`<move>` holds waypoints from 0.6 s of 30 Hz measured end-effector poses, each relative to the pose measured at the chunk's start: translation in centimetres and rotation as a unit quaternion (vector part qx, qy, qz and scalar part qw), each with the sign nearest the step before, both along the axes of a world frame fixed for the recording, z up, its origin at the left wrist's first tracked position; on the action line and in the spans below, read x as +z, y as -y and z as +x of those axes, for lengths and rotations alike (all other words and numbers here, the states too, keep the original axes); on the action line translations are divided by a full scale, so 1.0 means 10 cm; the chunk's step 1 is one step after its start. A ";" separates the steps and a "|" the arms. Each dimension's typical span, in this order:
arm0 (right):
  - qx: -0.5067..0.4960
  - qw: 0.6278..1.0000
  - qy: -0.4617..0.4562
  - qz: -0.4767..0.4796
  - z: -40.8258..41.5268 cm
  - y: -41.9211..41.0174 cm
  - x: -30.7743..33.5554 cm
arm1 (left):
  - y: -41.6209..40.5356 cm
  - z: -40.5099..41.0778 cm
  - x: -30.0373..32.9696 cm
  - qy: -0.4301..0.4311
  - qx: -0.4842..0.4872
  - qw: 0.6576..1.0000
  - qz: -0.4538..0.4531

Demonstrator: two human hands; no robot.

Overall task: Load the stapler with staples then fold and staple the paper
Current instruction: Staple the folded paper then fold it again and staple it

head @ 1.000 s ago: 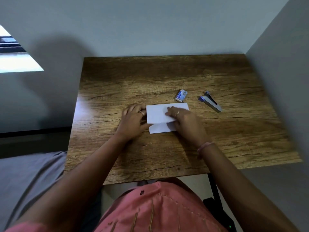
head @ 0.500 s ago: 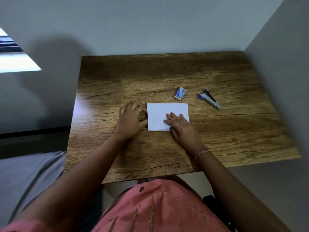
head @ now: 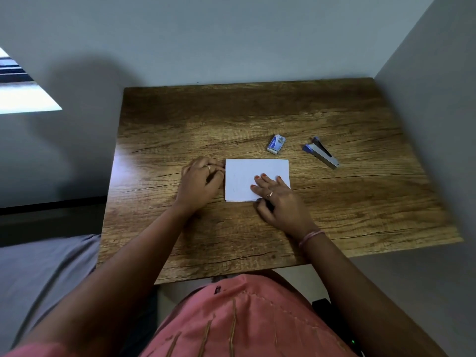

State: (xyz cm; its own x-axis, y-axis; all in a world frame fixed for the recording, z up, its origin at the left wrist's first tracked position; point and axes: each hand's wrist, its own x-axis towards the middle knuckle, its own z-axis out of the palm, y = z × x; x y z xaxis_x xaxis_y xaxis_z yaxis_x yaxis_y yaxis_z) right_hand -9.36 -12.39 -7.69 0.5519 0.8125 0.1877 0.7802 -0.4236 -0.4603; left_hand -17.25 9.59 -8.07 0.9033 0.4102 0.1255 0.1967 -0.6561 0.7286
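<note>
we have the paper (head: 247, 176) folded into a small white rectangle, lying flat near the middle of the table (head: 180, 119). our right hand (head: 279, 202) lies on its lower right part, fingers spread and pressing down, closed on nothing; the left hand (head: 199, 182) sits at the paper's 9 o'clock edge, fingers loosely curled and touching or just beside that edge, and we cannot tell whether it pinches anything. the staple box (head: 276, 144) lies just beyond the paper at about 1 o'clock, and the stapler (head: 320, 155) lies further out at 2 o'clock, apart from both hands. we judge the paper to be very light, thin and limp, though the doubled layers give it a little more body; it will slide easily on the smooth wood, so one palm should hold it down while the other runs along the crease. to lift it we would pinch a free corner or edge, since flat on the table it offers no grip from above. the stapler looks rigid and heavier, likely metal with a blue top, best taken around its middle from above, and it looks slightly open at the far end.
</note>
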 end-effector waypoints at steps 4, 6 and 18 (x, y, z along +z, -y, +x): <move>0.012 1.000 0.012 -0.010 0.01 0.02 0.00 | 0.00 0.03 -0.02 -0.015 0.003 0.999 0.038; 0.021 0.999 0.031 -0.025 0.01 0.04 0.00 | -0.01 0.04 -0.04 -0.023 0.007 0.998 0.054; 0.057 0.994 0.046 -0.077 0.06 0.12 -0.01 | 0.17 0.02 0.01 -0.015 0.003 0.993 0.118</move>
State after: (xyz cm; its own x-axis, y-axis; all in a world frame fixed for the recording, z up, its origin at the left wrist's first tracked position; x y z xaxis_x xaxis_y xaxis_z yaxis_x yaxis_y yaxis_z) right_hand -8.77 -13.63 -7.83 0.4417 0.8915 0.1008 0.8624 -0.3909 -0.3218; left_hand -17.07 7.89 -7.99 0.9057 0.3781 0.1915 0.2210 -0.8069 0.5478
